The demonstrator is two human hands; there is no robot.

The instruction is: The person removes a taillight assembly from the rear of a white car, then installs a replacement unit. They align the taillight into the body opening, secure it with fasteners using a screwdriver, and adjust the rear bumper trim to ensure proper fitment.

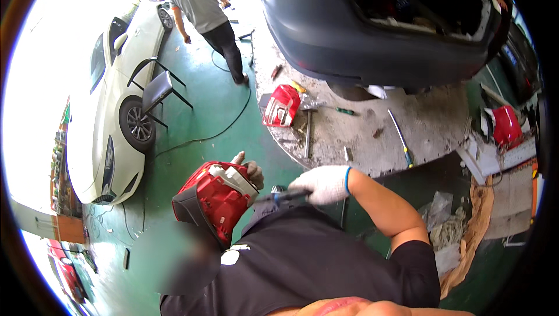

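Note:
My left hand [254,173], in a pale knit glove, grips a red tail light unit [224,211] by its far edge. The tail light is tilted in front of my body, with white plastic parts along one side and a dark grey edge on the other. My right hand [329,185], gloved in white with a blue cuff, is closed around a dark-handled tool [290,195]. That tool points left toward the tail light; its tip blurs against the dark clothing, and I cannot tell whether it touches the light.
A car with a dark bumper [372,48] stands over a concrete platform [361,141]. On it lie another tail light [282,106], a hammer [308,132] and screwdrivers [400,135]. A chair [158,89], a cable [212,135], a white car [113,112] and a walking person [201,7] are left.

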